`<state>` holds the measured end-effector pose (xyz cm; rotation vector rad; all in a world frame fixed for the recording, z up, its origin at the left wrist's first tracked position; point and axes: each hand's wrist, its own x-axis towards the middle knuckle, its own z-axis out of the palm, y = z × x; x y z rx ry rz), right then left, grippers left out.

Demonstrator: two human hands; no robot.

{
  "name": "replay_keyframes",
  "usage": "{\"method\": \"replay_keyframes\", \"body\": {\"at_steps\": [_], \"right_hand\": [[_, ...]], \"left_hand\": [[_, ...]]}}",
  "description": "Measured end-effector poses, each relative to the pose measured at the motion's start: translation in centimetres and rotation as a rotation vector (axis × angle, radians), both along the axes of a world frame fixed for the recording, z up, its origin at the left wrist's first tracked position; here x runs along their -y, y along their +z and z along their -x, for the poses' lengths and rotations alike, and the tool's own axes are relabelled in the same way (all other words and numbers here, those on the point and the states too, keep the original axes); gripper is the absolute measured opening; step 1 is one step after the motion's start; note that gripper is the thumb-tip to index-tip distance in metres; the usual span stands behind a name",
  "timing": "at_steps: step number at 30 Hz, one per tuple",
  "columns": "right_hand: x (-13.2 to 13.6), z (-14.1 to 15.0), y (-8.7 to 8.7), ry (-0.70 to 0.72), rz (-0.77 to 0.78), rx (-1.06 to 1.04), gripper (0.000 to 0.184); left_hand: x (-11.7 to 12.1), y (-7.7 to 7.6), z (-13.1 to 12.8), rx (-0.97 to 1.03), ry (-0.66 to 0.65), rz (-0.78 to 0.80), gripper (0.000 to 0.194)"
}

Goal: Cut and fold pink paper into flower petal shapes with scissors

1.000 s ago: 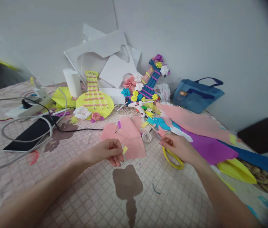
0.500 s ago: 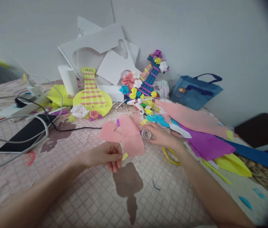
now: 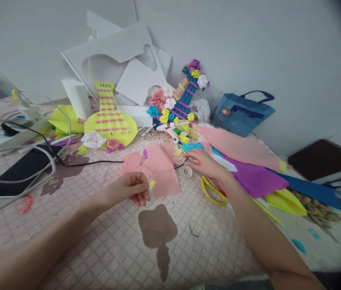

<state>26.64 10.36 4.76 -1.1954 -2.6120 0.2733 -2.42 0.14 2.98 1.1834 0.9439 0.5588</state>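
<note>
My left hand (image 3: 132, 189) is closed in a pinch, with a small yellow strip (image 3: 151, 184) at the tips of its thumb and forefinger. Just beyond it lies cut pink paper (image 3: 167, 177) in overlapping pieces, a black cord (image 3: 94, 163) passing under it. My right hand (image 3: 202, 162) hovers past the paper's right edge, fingers bent and slightly apart. A dark length of cord shows by its fingertips; whether they touch it I cannot tell. Below this hand sits a clear tape roll (image 3: 185, 172). Yellow-handled scissors (image 3: 214, 197) lie beside my right wrist, partly covered.
A yellow paper guitar (image 3: 113, 129), a flower-covered blue guitar (image 3: 185, 102) and a white glue gun (image 3: 172, 131) are behind. Coloured paper sheets (image 3: 255, 179) spread rightward, near a blue bag (image 3: 240, 114). A black tablet (image 3: 19, 169) and looping cables are at left.
My right hand has come off the tape roll and risen slightly, leaving the roll on the table. My left hand has moved up a little along with the yellow strip. The view has shifted.
</note>
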Motion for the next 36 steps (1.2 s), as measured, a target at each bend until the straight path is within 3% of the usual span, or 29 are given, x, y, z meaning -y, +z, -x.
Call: {"method": "replay_keyframes", "body": {"at_steps": [4, 9, 15, 23, 36], "right_hand": [[-3.3, 1.4, -1.1, 0.002, -0.024, 0.120, 0.013], [-5.6, 2.5, -1.7, 0.015, 0.017, 0.194, 0.008], [-6.2, 2.2, -1.6, 0.029, 0.062, 0.240, 0.009], [-7.4, 1.5, -1.5, -0.054, -0.059, 0.200, 0.026], [-6.2, 2.3, -0.8, 0.023, 0.066, 0.176, 0.005]], "left_hand": [[-0.2, 0.1, 0.1, -0.018, 0.018, -0.004, 0.029], [0.1, 0.0, 0.3, -0.094, -0.096, -0.002, 0.028], [0.3, -0.5, 0.3, -0.114, -0.144, -0.060, 0.027], [0.2, 0.1, 0.0, -0.132, -0.101, -0.067, 0.028], [0.3, -0.1, 0.1, -0.121, -0.118, -0.064, 0.028]]}}
